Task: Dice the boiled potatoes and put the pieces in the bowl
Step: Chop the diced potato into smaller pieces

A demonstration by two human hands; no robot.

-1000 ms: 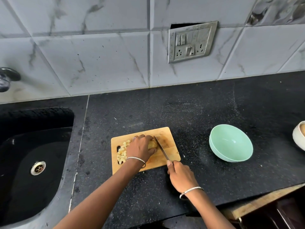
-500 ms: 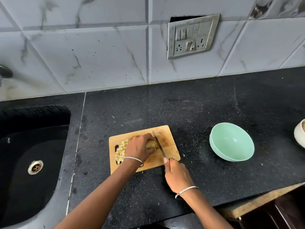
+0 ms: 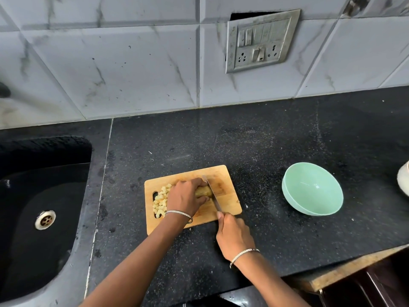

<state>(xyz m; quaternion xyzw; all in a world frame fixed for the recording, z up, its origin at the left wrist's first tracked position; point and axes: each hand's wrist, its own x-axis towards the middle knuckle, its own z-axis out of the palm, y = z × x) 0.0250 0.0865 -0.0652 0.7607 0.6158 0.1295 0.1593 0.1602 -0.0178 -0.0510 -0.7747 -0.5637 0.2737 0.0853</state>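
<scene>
Wall (image 3: 132, 74): pale marbled tiles flecked with dark specks, rising behind the desk.
Desk (image 3: 265, 140): black speckled stone, running from the sink on the left to the right edge of view; carries board, bowl and pot.
Sink (image 3: 33, 240): black, sunk into the left end of the desk, with 1 steel drain (image 3: 45, 220) in its floor.
Panel (image 3: 261, 41): steel switch-and-socket plate on the wall, tilted, with a dark gap showing behind its top edge.
Bowl (image 3: 294, 202): mint green, upright on the desk, right of the board and well apart from it.
Board (image 3: 225, 196): wooden, flat on the desk, handle slot at its left end partly covered by pieces.
Left hand (image 3: 186, 197): over the middle of the board, fingers curled down over the potato and gripping it from above; thin bangle (image 3: 179, 213) at the wrist.
Right hand (image 3: 234, 235): at the board's near right corner, fingers closed round the knife handle, 1 fingertip laid forward toward the blade; bangle at this wrist too.
Knife (image 3: 215, 201): blade pointing away from the person, set across the right end of the potato, just beside the left fingertips.
Potato (image 3: 203, 191): yellowish, lying on the board under the left hand, only its right end showing.
Pieces (image 3: 160, 201): small pale cubes heaped on the board's left end, just beside the left hand.
Pot (image 3: 404, 180): white, only a sliver showing at the right edge.
</scene>
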